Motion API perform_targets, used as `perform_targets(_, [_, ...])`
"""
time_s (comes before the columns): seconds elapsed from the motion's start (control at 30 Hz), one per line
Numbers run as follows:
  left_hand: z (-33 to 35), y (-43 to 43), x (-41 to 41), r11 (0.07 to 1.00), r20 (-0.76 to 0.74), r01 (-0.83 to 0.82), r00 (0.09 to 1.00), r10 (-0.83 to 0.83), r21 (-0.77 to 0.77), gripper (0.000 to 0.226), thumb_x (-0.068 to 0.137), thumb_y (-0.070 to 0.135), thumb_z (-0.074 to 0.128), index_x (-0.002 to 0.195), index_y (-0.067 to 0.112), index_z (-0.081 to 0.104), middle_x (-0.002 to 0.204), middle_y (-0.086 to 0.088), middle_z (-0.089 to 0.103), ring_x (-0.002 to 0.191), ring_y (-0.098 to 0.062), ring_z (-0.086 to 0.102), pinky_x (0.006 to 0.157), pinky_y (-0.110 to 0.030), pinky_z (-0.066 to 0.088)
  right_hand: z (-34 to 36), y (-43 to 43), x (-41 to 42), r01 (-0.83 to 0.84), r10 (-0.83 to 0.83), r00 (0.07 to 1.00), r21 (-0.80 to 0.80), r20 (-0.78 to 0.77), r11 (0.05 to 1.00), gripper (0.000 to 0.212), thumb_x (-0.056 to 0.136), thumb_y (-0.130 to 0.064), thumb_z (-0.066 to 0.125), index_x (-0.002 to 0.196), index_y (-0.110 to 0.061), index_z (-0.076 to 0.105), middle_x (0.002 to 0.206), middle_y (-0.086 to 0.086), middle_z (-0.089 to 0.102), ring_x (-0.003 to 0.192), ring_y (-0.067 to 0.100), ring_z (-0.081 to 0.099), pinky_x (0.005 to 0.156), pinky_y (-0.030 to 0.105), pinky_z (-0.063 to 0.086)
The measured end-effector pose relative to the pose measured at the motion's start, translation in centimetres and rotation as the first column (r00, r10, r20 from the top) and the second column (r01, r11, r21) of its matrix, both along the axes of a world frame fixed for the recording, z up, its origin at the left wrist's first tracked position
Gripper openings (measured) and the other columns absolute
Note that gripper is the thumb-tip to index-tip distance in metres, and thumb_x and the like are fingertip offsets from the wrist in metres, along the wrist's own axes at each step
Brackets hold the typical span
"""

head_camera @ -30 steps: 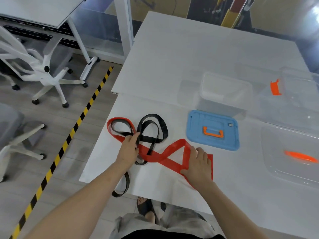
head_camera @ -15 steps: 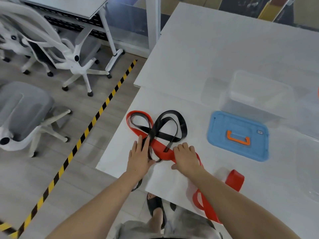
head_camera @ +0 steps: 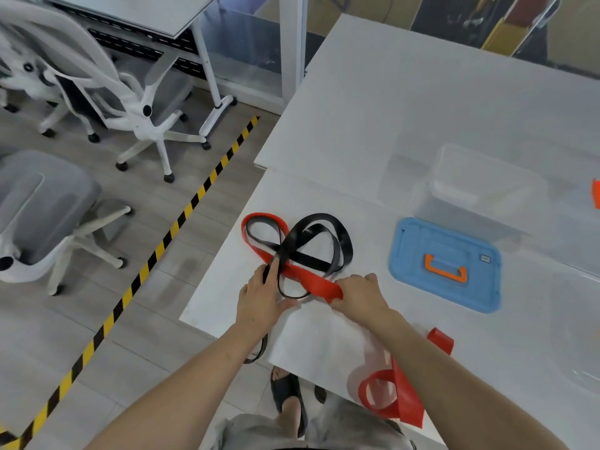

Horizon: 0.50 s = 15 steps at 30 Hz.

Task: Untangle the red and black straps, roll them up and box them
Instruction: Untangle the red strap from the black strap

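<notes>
Down at the table (head_camera: 324, 336)'s front-left corner: pressing flat with the left hand (head_camera: 259, 300), fingers laid out nearly straight over the crossing, gripping nothing, just pinning the tangle so it can't slide. Just beyond, sprawled in a figure-eight, the black strap (head_camera: 324, 218), woven through the red strap (head_camera: 311, 280), with one black tail dropping off the near edge. Moving right: clamping the red band with the right hand (head_camera: 360, 293), fingers curled tight round it, likely set to draw it free of the black loops. Under that forearm, spilling over the near edge in a slack curl, the rest of the red. Further right, parked flat, a blue lid (head_camera: 422, 251). Beyond it, toward the far-right, a clear box (head_camera: 487, 177), open and waiting for rolls. Untangling barely begun, by the look of it.
</notes>
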<state>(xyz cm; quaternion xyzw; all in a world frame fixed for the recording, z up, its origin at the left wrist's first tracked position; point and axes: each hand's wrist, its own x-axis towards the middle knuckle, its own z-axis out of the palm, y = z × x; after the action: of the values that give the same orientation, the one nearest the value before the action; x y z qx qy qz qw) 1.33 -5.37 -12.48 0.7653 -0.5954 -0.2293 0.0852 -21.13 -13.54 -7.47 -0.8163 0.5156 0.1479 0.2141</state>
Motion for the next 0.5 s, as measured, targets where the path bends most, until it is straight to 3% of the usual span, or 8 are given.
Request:
perform_targets(0.1, [1.2,-0.7,0.1,0.995,-0.002,-0.033,0.999,0.033,-0.096,0.091,0.086,0.068,0.065,0.159,0.034,0.021,0.106,-0.002,0.053,0.086,-0.023,0.06,0.081,-0.042,0.058,3.0,-0.4,-0.7,0.0,-0.002,0.989,0.015,0.146,1.0,0.041,0.088,-0.052,0.059,0.059,-0.031,0.038,0.059,-0.009,0.048,0.066,0.019,0.051,0.085,0.038,0.035])
perform_targets(0.17, [2.3,-1.3,0.0,0.991,-0.055,-0.058,0.997,0.052,-0.12,0.075,0.095,0.065,0.056,0.157,0.034,0.025,0.105,-0.003,0.052,0.078,-0.023,0.06,0.073,-0.041,0.059,4.9,-0.4,-1.1,0.016,-0.014,0.974,-0.004,0.225,1.0,0.047,0.085,-0.063,0.055,0.059,-0.029,0.035,0.056,-0.008,0.047,0.062,0.019,0.051,0.081,0.036,0.035])
perform_targets(0.3, [5.2,-2.5,-0.6,0.983,-0.293,-0.1,0.955,0.052,-0.152,0.059,0.105,0.044,0.052,0.158,0.036,0.027,0.119,-0.002,0.049,0.088,-0.023,0.063,0.071,-0.034,0.054,7.6,0.2,-2.1,0.092,-0.069,0.948,-0.059,0.309,0.994,0.039,0.069,-0.061,0.038,0.062,-0.023,0.041,0.059,-0.007,0.046,0.062,0.019,0.048,0.076,0.033,0.03])
perform_targets(0.43, [6.9,-3.9,-0.5,0.973,-0.39,-0.187,0.913,0.121,-0.136,0.05,0.109,0.032,0.047,0.157,0.023,0.034,0.14,-0.007,0.05,0.116,-0.028,0.06,0.09,-0.035,0.051,9.0,0.9,-3.6,0.338,-0.27,0.836,-0.062,0.478,0.939,0.023,0.067,-0.052,0.054,0.064,-0.03,0.049,0.06,-0.007,0.05,0.058,0.015,0.048,0.068,0.033,0.035])
perform_targets(0.5, [7.1,-4.5,0.0,0.969,-0.389,-0.218,0.907,0.159,-0.114,0.04,0.11,0.027,0.044,0.149,0.018,0.043,0.127,-0.01,0.056,0.112,-0.029,0.059,0.087,-0.035,0.046,9.8,0.8,-4.2,0.467,-0.372,0.763,-0.051,0.529,0.883,0.019,0.072,-0.036,0.068,0.077,-0.019,0.062,0.068,-0.001,0.06,0.064,0.019,0.055,0.065,0.03,0.042])
